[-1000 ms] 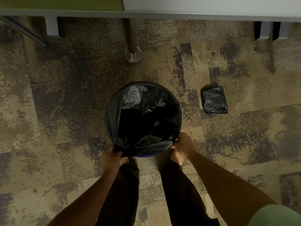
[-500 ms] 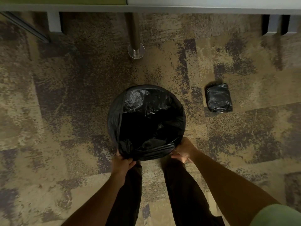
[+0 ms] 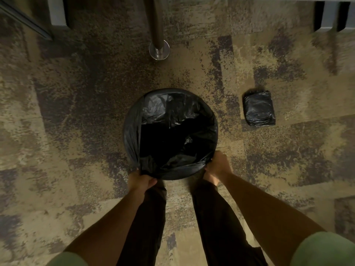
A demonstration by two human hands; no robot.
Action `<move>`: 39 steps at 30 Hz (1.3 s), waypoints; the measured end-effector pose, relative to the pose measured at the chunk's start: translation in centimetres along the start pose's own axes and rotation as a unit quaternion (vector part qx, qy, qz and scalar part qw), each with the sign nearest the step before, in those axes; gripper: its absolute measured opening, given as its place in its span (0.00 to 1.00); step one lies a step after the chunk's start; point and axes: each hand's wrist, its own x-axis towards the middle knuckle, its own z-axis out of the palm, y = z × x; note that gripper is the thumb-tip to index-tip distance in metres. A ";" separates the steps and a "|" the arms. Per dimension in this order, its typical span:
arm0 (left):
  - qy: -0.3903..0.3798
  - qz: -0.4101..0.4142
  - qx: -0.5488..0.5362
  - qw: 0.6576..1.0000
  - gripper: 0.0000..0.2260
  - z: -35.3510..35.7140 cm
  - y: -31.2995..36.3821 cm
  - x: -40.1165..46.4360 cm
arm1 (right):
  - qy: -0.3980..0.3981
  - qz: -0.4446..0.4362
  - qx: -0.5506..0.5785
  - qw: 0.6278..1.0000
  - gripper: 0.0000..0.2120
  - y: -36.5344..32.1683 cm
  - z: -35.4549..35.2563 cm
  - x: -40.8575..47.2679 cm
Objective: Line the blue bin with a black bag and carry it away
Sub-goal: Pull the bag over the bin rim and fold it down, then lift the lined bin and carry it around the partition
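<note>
A round bin stands on the carpet in front of my legs, wholly covered by a black bag folded over its rim; no blue shows. The bag's mouth is open and dark inside. My left hand pinches the bag's edge at the near left of the rim. At the near right of the rim my right hand grips the bag's edge. Both hands are closed on the plastic.
A folded pack of black bags lies on the carpet to the right of the bin. A metal table leg with a round foot stands behind the bin. Furniture legs are at the back corners.
Both hands have shifted slightly along the near rim while keeping hold of the bag's edge. The view has tilted down, so the table edge is out of frame.
</note>
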 end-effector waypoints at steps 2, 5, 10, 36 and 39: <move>-0.030 -0.021 -0.010 0.999 0.06 -0.6 1.4 -0.4 | 0.002 0.014 0.018 1.000 0.04 -0.2 0.0 0.5; -0.008 0.001 -0.042 0.999 0.06 -0.8 3.7 -0.8 | -0.010 0.044 0.054 0.998 0.06 -0.7 -0.3 1.0; 0.186 0.424 0.124 0.877 0.16 -0.9 8.5 -2.2 | -0.032 0.058 0.077 0.995 0.09 -0.9 -0.4 1.5; 0.098 0.221 0.146 0.959 0.11 -1.8 15.9 5.4 | -0.044 0.030 0.043 0.998 0.20 -0.2 -0.5 3.4; 0.138 0.230 0.195 0.943 0.12 -1.5 15.2 6.1 | -0.047 0.028 0.055 0.997 0.20 0.0 -0.6 3.6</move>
